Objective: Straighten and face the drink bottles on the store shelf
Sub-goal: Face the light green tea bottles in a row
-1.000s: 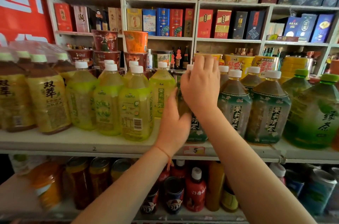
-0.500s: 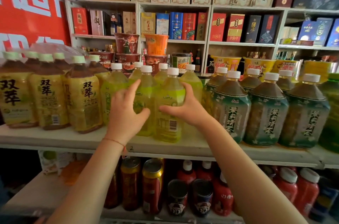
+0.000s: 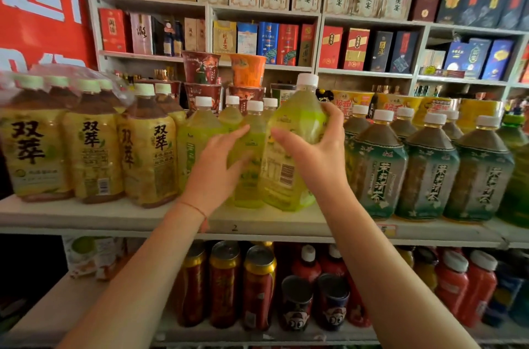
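On the white shelf (image 3: 86, 217) stands a row of large drink bottles. My right hand (image 3: 317, 151) grips a yellow-green bottle (image 3: 294, 131) with a white cap, raised and tilted above its neighbours, barcode side facing me. My left hand (image 3: 217, 165) rests with fingers spread against another yellow-green bottle (image 3: 252, 185) just left of it. More yellow-green bottles (image 3: 197, 131) stand behind. Amber tea bottles (image 3: 148, 148) fill the left, dark green-labelled tea bottles (image 3: 375, 165) the right.
Instant noodle cups (image 3: 247, 69) are stacked behind the bottles. Boxed goods (image 3: 355, 48) fill the back wall shelves. On the lower shelf stand red cans (image 3: 257, 285) and red bottles (image 3: 481, 285). A red banner (image 3: 37, 5) hangs at the upper left.
My right hand has closed around the front yellow-green bottle and lifted and tilted it. My left hand shifted right onto the neighbouring bottle. A second ago both hands were at a dark green tea bottle.
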### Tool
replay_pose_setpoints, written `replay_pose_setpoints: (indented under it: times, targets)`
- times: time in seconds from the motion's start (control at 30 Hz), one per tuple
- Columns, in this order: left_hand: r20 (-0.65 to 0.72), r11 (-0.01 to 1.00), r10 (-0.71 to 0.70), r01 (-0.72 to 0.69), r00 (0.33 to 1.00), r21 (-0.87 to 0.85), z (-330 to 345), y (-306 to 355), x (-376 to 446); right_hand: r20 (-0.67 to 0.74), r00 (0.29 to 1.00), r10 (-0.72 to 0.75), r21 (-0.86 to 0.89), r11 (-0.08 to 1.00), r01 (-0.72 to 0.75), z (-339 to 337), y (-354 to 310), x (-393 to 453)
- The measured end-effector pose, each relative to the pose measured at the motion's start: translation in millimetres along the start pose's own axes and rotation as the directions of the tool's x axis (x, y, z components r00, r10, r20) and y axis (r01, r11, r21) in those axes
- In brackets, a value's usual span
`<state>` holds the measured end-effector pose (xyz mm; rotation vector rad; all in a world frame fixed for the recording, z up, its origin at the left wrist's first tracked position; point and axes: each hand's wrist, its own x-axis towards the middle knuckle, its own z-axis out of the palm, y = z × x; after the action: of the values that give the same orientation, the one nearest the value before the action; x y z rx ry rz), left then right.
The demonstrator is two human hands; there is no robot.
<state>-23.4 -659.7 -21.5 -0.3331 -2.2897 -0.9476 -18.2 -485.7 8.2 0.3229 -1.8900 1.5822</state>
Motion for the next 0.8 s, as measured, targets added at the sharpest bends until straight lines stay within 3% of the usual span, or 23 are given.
replay_pose_setpoints:
  times: [0.07,0.13,0.2,0.3,0.4,0.57,0.8]
  targets:
    - [0.029,0.940,-0.022,0.030,0.999,-0.339,-23,1,-7,0.019,1.000,-0.011,-0.001,1.000,0.011,10,-12,-5]
    - [0.190,0.830,0.044,0.070,0.981,-0.553,-41,7,-20,0.024,0.998,-0.052,-0.057,0.997,0.053,24,-22,-14]
    - [0.288,0.906,0.089,0.042,0.954,-0.421,-38,10,-33,-0.026,0.995,-0.096,-0.125,0.988,0.092,42,-28,-22]
    - [0.056,0.943,-0.005,0.024,0.998,-0.332,-17,9,-39,-0.070,0.989,-0.132,-0.170,0.978,0.118,67,-32,-32]
    - [-0.098,0.893,-0.053,0.004,0.994,-0.449,-14,-3,-35,0.000,0.981,-0.193,-0.239,0.953,0.187,78,-33,-34]
    - [-0.044,0.784,-0.089,0.043,0.995,-0.619,-34,-32,-25,0.195,0.972,-0.129,-0.229,0.958,0.173,69,-22,-18]
    - [-0.049,0.847,-0.057,0.023,0.997,-0.531,-42,-55,-28,0.125,0.947,-0.295,-0.248,0.915,0.318,86,-4,-28]
